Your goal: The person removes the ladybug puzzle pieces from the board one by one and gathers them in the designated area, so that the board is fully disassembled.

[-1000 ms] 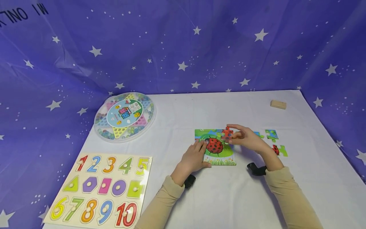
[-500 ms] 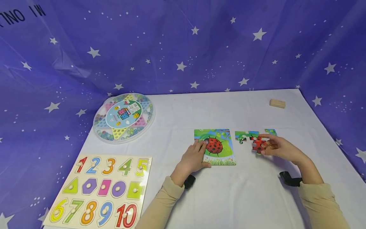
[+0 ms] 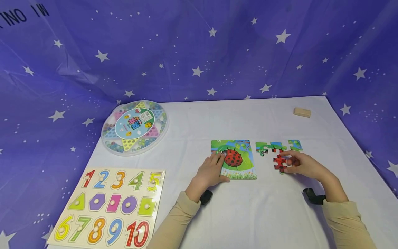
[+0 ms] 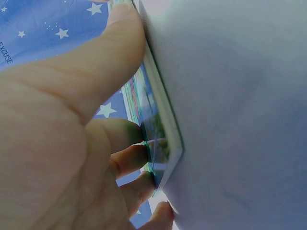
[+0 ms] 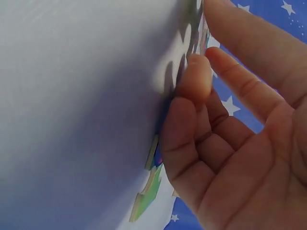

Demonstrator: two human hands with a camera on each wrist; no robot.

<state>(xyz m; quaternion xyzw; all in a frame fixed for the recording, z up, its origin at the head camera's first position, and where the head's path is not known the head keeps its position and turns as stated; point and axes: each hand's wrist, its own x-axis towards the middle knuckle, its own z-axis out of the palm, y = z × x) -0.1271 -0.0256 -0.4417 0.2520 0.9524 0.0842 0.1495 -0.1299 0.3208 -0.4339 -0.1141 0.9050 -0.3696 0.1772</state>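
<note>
My left hand rests on the left part of a square ladybug puzzle board, thumb along its near edge. In the left wrist view, several fingertips touch the board's picture face. To the right of the board, my right hand pinches a red, black-spotted puzzle piece between thumb and fingers, low over the cloth. The held piece lies just below a row of loose puzzle pieces. A green loose piece shows below the right hand's fingers in the right wrist view.
A round marble checkers set stands at the back left. A peg board with numbers and shapes lies front left. A small wooden block sits at the back right. Purple star-printed cloth hangs behind the table.
My right hand has carried the red spotted piece from above the board rightward, then lowered it slightly beside the loose pieces. The left hand has stayed on the board.
</note>
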